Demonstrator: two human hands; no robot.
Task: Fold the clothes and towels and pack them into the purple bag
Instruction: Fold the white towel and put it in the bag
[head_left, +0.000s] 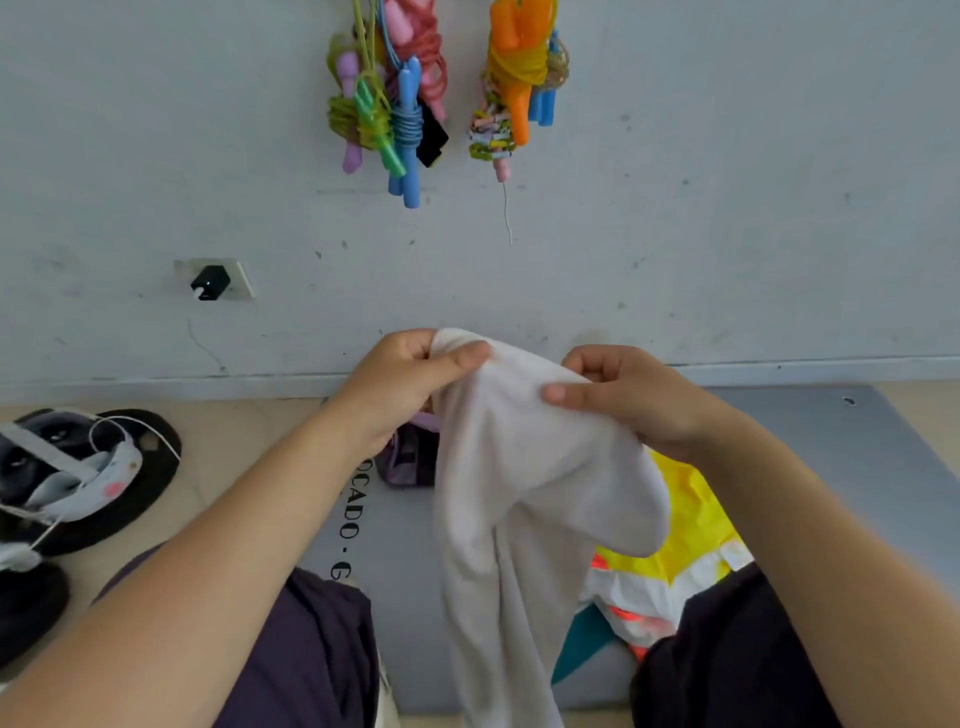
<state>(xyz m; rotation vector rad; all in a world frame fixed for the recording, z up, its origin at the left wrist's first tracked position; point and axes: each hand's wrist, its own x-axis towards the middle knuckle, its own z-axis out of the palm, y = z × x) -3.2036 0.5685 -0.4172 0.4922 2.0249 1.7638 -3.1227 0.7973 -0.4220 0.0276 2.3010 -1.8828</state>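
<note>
From the head view, the left hand (410, 374) and the right hand (623, 395) each pinch the top edge of a white towel (519, 493), thumbs pressed on the cloth, and it hangs down in front of the person's lap over a grey mat (405, 597). Black letters on the mat read "CADO - G"; the rest is hidden. The purple bag (408, 457) sits on the mat just behind the towel, under the left wrist. A yellow and white garment (685, 545) lies to the right. Coloured jump ropes (395, 104) hang on the wall.

Purple bag (408, 457) half hidden behind hanging white cloth (519, 493); grey mat (810, 436) right bare.
</note>
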